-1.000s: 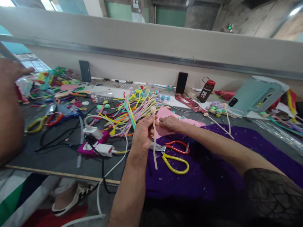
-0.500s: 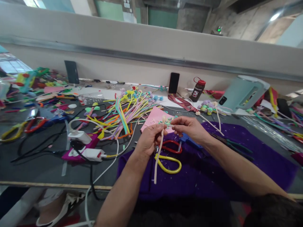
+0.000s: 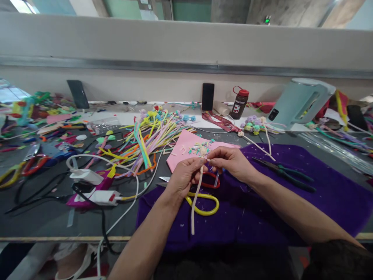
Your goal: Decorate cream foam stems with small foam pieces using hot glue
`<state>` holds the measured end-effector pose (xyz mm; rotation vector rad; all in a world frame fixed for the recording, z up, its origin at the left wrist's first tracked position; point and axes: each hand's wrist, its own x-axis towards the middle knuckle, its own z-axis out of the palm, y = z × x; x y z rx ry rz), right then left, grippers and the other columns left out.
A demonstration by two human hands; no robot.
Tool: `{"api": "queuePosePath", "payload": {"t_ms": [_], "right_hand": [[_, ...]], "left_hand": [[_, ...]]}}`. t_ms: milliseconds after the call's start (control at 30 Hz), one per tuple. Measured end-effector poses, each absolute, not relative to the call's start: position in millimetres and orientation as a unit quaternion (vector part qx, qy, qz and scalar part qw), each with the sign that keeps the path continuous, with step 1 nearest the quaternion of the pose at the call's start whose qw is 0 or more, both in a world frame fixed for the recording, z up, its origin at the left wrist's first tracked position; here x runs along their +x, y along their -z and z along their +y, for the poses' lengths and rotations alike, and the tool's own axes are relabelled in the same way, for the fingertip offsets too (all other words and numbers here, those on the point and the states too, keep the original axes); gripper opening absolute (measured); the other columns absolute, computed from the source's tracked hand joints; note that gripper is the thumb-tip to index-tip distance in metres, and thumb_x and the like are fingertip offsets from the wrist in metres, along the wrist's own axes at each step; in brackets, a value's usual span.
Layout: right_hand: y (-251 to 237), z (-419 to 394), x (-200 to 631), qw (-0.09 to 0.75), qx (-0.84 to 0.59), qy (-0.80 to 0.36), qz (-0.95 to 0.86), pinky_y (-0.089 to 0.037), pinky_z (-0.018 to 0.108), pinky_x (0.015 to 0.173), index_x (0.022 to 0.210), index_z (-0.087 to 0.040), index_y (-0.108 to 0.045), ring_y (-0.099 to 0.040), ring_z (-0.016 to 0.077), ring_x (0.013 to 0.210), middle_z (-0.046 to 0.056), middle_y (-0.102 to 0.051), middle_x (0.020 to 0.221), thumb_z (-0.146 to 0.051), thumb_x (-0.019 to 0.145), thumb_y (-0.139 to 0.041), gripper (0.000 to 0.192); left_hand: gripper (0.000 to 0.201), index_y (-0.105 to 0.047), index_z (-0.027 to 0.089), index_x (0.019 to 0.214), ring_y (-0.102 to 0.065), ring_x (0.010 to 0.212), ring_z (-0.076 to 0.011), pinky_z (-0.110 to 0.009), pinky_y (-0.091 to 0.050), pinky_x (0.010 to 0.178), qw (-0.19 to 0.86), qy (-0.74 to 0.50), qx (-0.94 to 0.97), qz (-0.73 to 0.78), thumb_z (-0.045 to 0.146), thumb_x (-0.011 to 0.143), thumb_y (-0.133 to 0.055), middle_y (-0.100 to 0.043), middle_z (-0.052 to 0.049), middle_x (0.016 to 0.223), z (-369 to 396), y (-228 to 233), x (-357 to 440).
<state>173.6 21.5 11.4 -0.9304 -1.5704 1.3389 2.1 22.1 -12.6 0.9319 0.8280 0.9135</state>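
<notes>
A cream pipe cleaner stem (image 3: 196, 206), with a small fluffy knot like a flower (image 3: 203, 151) at its top, is pinched in my left hand (image 3: 186, 175). The stem's lower end hangs free. Close against it, my right hand (image 3: 231, 162) has thumb and forefinger pressed together at the base of the knot; the exact contact is partly hidden. Below the hands, scissors with one yellow handle (image 3: 217, 204) and one red handle lie on purple cloth (image 3: 329, 167). Pink paper (image 3: 180, 146) strewn with small pastel clippings lies just beyond my fingertips.
Green-handled pliers (image 3: 295, 182) rest on the cloth at right. Many coloured pipe cleaners (image 3: 157, 140) are heaped left of the paper. A power strip (image 3: 105, 181) with cables sits at left. Along the back stand a phone (image 3: 208, 97), a bottle (image 3: 239, 104) and a kettle (image 3: 303, 103).
My right hand has come in closer to the left, its fingertips now meeting the knot's base. The view has shifted slightly, uncovering more of the pliers and scissors.
</notes>
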Motion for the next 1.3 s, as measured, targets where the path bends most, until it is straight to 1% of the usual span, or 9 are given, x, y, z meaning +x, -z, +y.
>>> {"api": "queuePosePath", "payload": {"t_ms": [100, 167, 400, 500, 667, 800, 933, 1100, 1300], "right_hand": [[-11.4, 21.9, 173.1, 0.424, -0.363, -0.56, -0.612, -0.045, 0.019, 0.052, 0.094, -0.016, -0.062, -0.056, 0.0077, 0.056, 0.0, -0.062, 0.07, -0.024, 0.074, -0.06, 0.021], [-11.1, 21.8, 173.2, 0.424, -0.358, -0.572, -0.604, -0.046, 0.02, 0.053, 0.094, -0.016, -0.062, -0.056, 0.0076, 0.056, 0.0, -0.061, 0.068, -0.024, 0.075, -0.059, 0.021], [-6.0, 21.3, 174.7, 0.419, -0.363, -0.569, -0.607, -0.043, 0.02, 0.048, 0.089, -0.016, -0.06, -0.054, 0.0083, 0.052, -0.001, -0.059, 0.065, -0.024, 0.074, -0.06, 0.017], [-6.1, 22.3, 175.6, 0.433, -0.37, -0.517, -0.639, -0.042, 0.02, 0.051, 0.083, -0.016, -0.059, -0.052, 0.0083, 0.056, -0.002, -0.056, 0.067, -0.022, 0.076, -0.056, 0.01], [-11.5, 19.4, 176.3, 0.435, -0.384, -0.38, -0.72, -0.041, 0.023, 0.066, 0.079, -0.016, -0.059, -0.051, 0.011, 0.071, 0.0, -0.057, 0.076, -0.019, 0.077, -0.052, 0.008], [-13.8, 14.3, 174.5, 0.424, -0.385, -0.365, -0.734, -0.04, 0.021, 0.057, 0.087, -0.016, -0.056, -0.048, 0.0088, 0.061, -0.001, -0.054, 0.072, -0.018, 0.081, -0.047, 0.011], [-13.7, 11.8, 172.7, 0.423, -0.387, -0.352, -0.74, -0.042, 0.021, 0.056, 0.098, -0.018, -0.056, -0.051, 0.0085, 0.061, 0.0, -0.055, 0.079, -0.016, 0.082, -0.044, 0.02], [-14.1, 10.9, 173.0, 0.445, -0.393, -0.392, -0.702, -0.043, 0.021, 0.053, 0.086, -0.016, -0.059, -0.053, 0.0091, 0.06, 0.0, -0.059, 0.072, -0.023, 0.079, -0.053, 0.012], [-9.0, 12.4, 170.9, 0.47, -0.369, -0.515, -0.615, -0.045, 0.02, 0.046, 0.083, -0.015, -0.06, -0.059, 0.0108, 0.057, 0.001, -0.064, 0.069, -0.029, 0.073, -0.061, 0.018]], "left_hand": [[0.027, -0.062, 0.011, 0.075, -0.037, 0.035, -0.0002, -0.012, -0.025, 0.033, 0.709, -0.428, 0.418, 0.372, 0.037, 0.07, -0.063, -0.052, 0.003, 0.054, 21.5, 12.2, 1.8], [0.027, -0.061, 0.011, 0.076, -0.037, 0.035, -0.0001, -0.012, -0.025, 0.032, 0.71, -0.435, 0.412, 0.371, 0.037, 0.07, -0.063, -0.053, 0.002, 0.056, 21.0, 11.0, 1.5], [0.028, -0.061, 0.01, 0.071, -0.035, 0.033, -0.0002, -0.012, -0.023, 0.031, 0.703, -0.429, 0.422, 0.38, 0.037, 0.069, -0.064, -0.05, 0.003, 0.049, 21.1, 9.8, 3.9], [0.027, -0.062, 0.01, 0.073, -0.036, 0.033, -0.0004, -0.012, -0.024, 0.031, 0.701, -0.433, 0.415, 0.387, 0.037, 0.068, -0.065, -0.051, 0.003, 0.05, 21.3, 10.9, 5.5], [0.026, -0.062, 0.011, 0.073, -0.035, 0.033, -0.0006, -0.012, -0.022, 0.031, 0.703, -0.433, 0.413, 0.383, 0.036, 0.069, -0.064, -0.05, 0.003, 0.048, 20.9, 11.3, 6.6], [0.024, -0.061, 0.011, 0.072, -0.034, 0.033, -0.0006, -0.011, -0.021, 0.032, 0.709, -0.433, 0.413, 0.374, 0.035, 0.071, -0.063, -0.048, 0.004, 0.045, 20.7, 12.2, 6.0], [0.026, -0.06, 0.01, 0.068, -0.034, 0.033, -0.0008, -0.012, -0.021, 0.032, 0.713, -0.428, 0.418, 0.366, 0.036, 0.072, -0.061, -0.045, 0.004, 0.043, 21.4, 13.5, 4.8], [0.025, -0.062, 0.012, 0.08, -0.036, 0.035, 0.0003, -0.011, -0.023, 0.032, 0.728, -0.433, 0.394, 0.356, 0.034, 0.07, -0.063, -0.054, 0.003, 0.057, 21.0, 11.4, 4.6], [0.024, -0.06, 0.011, 0.081, -0.037, 0.035, 0.0002, -0.011, -0.023, 0.031, 0.761, -0.422, 0.359, 0.338, 0.031, 0.068, -0.064, -0.055, 0.002, 0.058, 19.8, 8.7, 5.8]]}}
